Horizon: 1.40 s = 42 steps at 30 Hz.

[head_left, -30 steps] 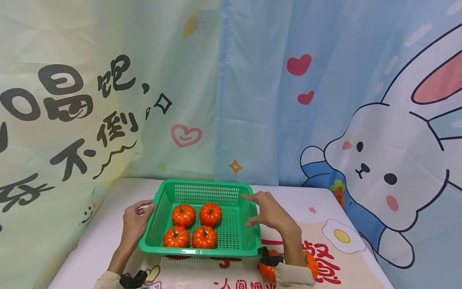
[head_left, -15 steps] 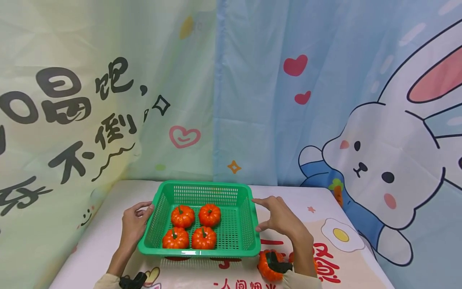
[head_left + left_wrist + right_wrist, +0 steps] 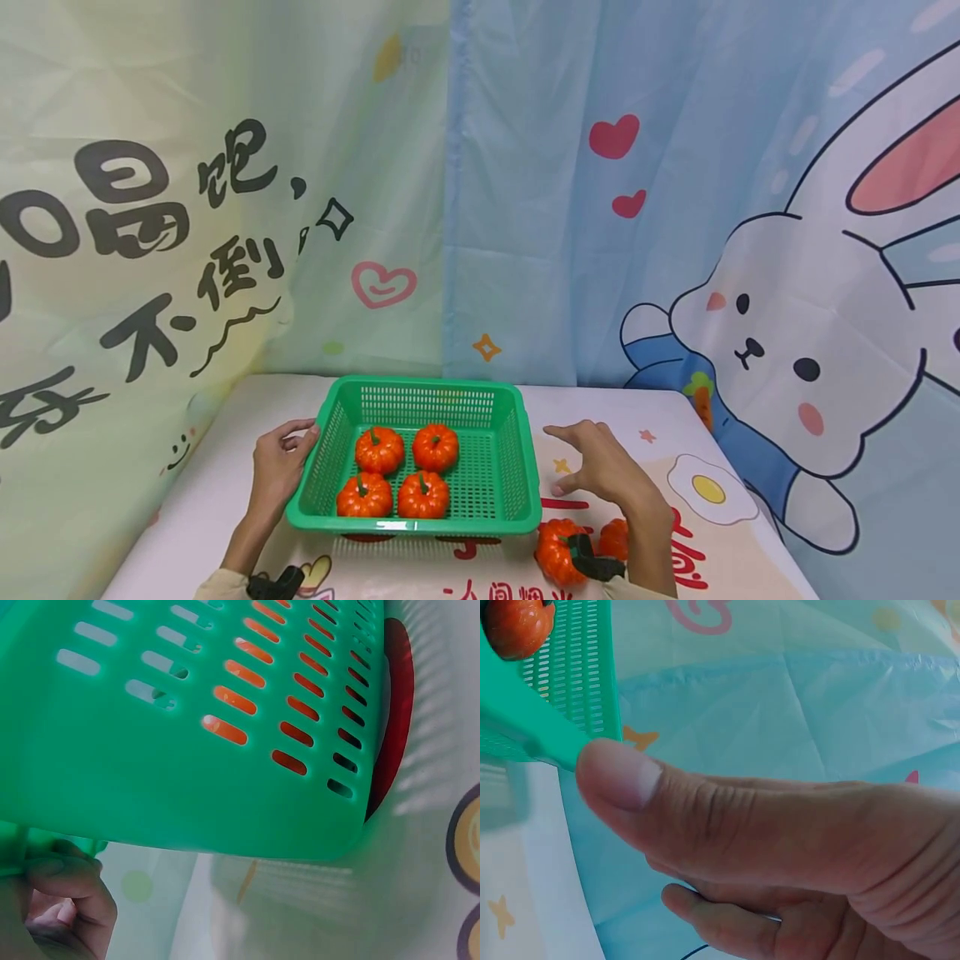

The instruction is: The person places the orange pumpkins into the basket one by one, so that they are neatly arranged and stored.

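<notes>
A green plastic basket (image 3: 480, 527) with slotted walls holds several small orange pumpkins (image 3: 423, 495), grouped toward its left side. My left hand (image 3: 279, 462) grips the basket's left rim; in the left wrist view the curled fingers (image 3: 75, 889) show at the rim below the slotted wall. To the right of the basket, my right hand (image 3: 606, 471) hovers with nothing in it, thumb and index finger spread apart. Near that forearm, an orange pumpkin (image 3: 557, 546) lies on the table, partly covered by the black wrist strap. Another pumpkin (image 3: 613, 537) beside it is partly hidden by the forearm.
The white table (image 3: 600, 408) carries a printed mat with red lettering and a fried egg picture (image 3: 712, 492). Behind it hangs a printed curtain (image 3: 517, 208) with a rabbit, hearts and dark characters.
My right hand has moved rightward, from over the basket's right side to outside it, apart from the rim. The left hand stays at the left rim, and the pumpkins keep their places.
</notes>
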Tool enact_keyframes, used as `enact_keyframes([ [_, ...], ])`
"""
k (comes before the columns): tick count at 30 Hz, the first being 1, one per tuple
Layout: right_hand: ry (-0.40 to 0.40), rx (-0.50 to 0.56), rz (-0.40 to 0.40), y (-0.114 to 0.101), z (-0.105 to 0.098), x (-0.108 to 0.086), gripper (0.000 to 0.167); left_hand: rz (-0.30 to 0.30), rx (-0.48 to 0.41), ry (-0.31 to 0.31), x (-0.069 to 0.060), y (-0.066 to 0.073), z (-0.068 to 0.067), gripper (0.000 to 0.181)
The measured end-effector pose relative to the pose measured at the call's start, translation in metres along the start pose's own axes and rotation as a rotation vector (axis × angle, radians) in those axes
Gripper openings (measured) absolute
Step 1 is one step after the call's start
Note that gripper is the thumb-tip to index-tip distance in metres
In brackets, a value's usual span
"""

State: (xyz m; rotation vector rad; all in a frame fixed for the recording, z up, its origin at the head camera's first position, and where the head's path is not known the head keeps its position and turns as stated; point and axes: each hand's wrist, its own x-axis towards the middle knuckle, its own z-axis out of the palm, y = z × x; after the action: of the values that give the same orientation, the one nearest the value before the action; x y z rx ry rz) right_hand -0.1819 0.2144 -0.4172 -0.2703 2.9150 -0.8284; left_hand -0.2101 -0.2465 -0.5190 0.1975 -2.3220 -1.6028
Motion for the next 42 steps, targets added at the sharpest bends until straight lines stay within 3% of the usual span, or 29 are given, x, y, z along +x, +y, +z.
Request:
enact_keyframes([
  [22, -0.086, -0.03, 0.116, 0.014, 0.009, -0.017, 0.078, -0.003, -0.007, -0.007, -0.001, -0.001, 0.0, 0.032],
  [32, -0.166, 0.067, 0.199, 0.023, 0.022, -0.023, 0.08, -0.008, 0.0, -0.002, 0.0, 0.0, 0.0, 0.033],
  [42, -0.222, 0.101, 0.235, 0.031, 0.04, -0.031, 0.067, -0.007, 0.002, 0.003, -0.001, 0.001, 0.0, 0.032],
])
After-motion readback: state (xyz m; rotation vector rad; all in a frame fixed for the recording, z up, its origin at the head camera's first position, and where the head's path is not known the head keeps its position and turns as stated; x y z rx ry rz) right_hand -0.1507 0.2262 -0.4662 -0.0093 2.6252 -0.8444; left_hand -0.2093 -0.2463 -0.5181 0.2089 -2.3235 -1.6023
